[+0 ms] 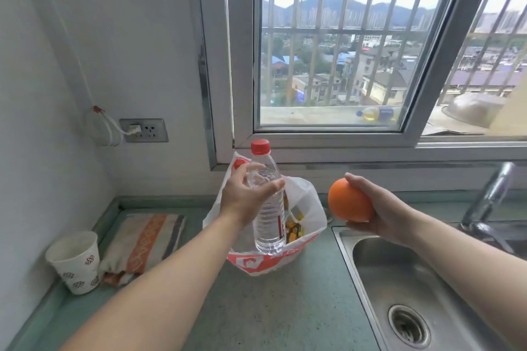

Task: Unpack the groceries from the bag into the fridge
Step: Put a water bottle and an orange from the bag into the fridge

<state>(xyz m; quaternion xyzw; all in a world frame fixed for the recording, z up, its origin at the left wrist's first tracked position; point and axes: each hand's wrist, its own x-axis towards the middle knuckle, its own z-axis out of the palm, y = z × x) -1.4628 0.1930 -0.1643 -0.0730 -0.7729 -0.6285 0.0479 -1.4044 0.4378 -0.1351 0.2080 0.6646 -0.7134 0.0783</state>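
Note:
A white and red plastic grocery bag point(305, 208) stands open on the green counter below the window. My left hand point(245, 196) grips a clear water bottle point(269, 225) with a red cap, held upright above the bag's mouth. A second red cap point(239, 163) pokes out behind that hand. Yellow packets point(293, 229) show inside the bag. My right hand point(382, 205) holds an orange point(349, 200) to the right of the bag, over the sink's near corner. No fridge is in view.
A steel sink point(399, 279) with a drain fills the lower right, its tap point(490, 194) at the right edge. A paper cup point(75, 261) and a striped folded cloth point(142, 242) sit at the left. A wall socket point(144, 130) holds a plug.

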